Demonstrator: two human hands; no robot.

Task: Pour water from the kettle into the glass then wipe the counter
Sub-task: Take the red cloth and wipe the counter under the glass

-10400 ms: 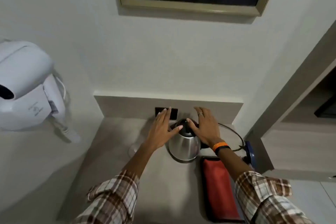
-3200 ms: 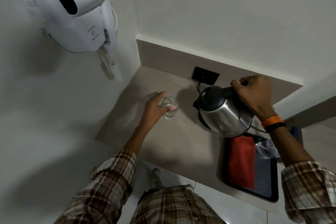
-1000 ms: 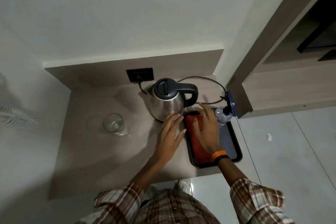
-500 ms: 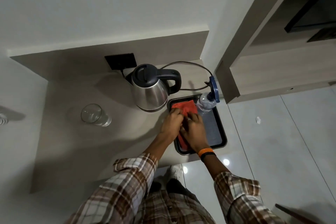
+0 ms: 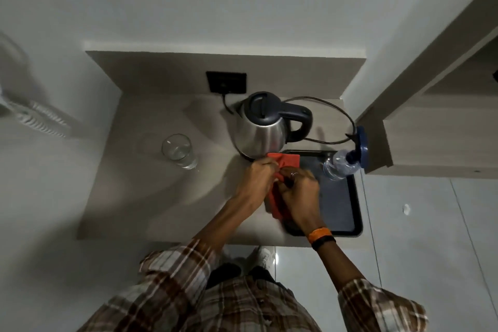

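Hands first: we see both of them bunched together over the left edge of the black tray, each closed on the red cloth. The left hand comes in from a rolled plaid sleeve, its fingers curled down onto the upper part of the cloth just beside the kettle's base. The right hand lies close against it, knuckles up, a ring on one finger, pinching the fabric; an orange band and a dark band sit at its wrist. One red corner lies flat at the tray's far left end, and another fold hangs out below and between the two hands.

The kettle stands upright on the counter, steel body with a dark lid and handle, its handle turned to the right. Its cord runs to the black wall socket, and a second loop of cable trails behind toward the right wall. The glass stands upright well to the left of the kettle, apart from both hands; we cannot tell how much water it holds. A clear plastic bottle with a blue cap sits at the tray's far right corner. A coiled white cord hangs on the left wall. The picture is slightly blurred around the hands.
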